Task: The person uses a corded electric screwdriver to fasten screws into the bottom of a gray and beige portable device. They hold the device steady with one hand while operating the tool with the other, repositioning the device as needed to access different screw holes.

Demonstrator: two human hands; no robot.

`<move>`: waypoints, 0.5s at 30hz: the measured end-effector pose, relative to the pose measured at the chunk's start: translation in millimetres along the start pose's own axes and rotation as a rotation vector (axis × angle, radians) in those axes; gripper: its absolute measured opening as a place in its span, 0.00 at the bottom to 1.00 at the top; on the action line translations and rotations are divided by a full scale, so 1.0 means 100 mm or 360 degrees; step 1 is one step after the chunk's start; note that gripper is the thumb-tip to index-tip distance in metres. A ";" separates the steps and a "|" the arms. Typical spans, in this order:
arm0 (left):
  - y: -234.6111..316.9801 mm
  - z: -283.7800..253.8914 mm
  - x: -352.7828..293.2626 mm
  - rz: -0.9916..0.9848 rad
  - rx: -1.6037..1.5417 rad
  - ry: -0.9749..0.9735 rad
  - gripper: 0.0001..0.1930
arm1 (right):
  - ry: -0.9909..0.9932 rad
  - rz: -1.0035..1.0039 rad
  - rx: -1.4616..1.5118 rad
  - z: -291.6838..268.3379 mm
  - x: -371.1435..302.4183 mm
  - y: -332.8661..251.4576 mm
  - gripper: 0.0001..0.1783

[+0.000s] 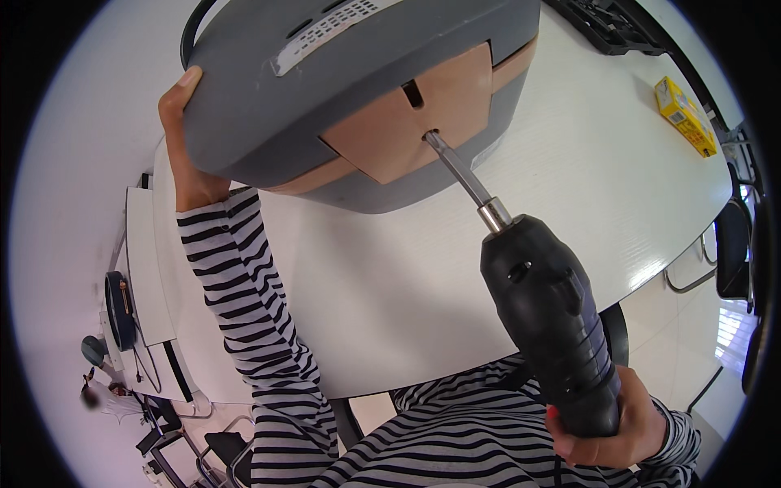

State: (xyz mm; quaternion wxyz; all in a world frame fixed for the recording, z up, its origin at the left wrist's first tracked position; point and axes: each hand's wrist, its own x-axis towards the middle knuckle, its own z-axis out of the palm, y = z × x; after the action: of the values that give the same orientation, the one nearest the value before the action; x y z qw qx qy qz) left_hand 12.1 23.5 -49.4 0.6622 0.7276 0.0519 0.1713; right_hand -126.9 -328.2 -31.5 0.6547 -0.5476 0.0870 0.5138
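Observation:
A large grey appliance housing (268, 114) with a copper-coloured panel (378, 134) is tilted up over the white table. My left hand (185, 142) grips its left side, thumb on the edge and the other fingers hidden behind it. In my right hand (614, 431) is a black electric screwdriver (549, 317), held by its rear end. Its long silver bit (460, 167) reaches into a small hole in the copper panel; the bit's tip is hidden in there. A dark slot (413, 93) sits above that hole. White perforated tape or label (325, 37) lies on the housing's upper face.
The white table (390, 301) curves around in front of me. A yellow box (685, 116) lies at its right side, and a black tool case (610, 28) stands open at the far right. Black chairs (732, 244) are beyond the right edge. A side table (150, 260) stands at left.

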 end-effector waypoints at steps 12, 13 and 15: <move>-0.11 -0.13 0.03 0.0262 0.0013 -0.0163 0.22 | -0.0071 -0.0032 0.0111 0.02 0.01 0.06 0.25; -0.08 -0.13 0.04 0.0157 -0.0030 -0.0151 0.22 | -0.0071 -0.0023 0.0137 0.02 0.01 0.06 0.25; -0.06 -0.11 0.05 0.0065 -0.0051 -0.0103 0.22 | -0.0067 -0.0021 0.0150 0.02 0.01 0.07 0.25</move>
State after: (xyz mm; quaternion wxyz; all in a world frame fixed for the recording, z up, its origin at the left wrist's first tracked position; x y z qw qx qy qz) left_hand 14.0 36.3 -54.1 0.6714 0.7231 0.0127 0.1619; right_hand -132.5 -326.4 -36.0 0.6848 -0.5058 0.0938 0.5162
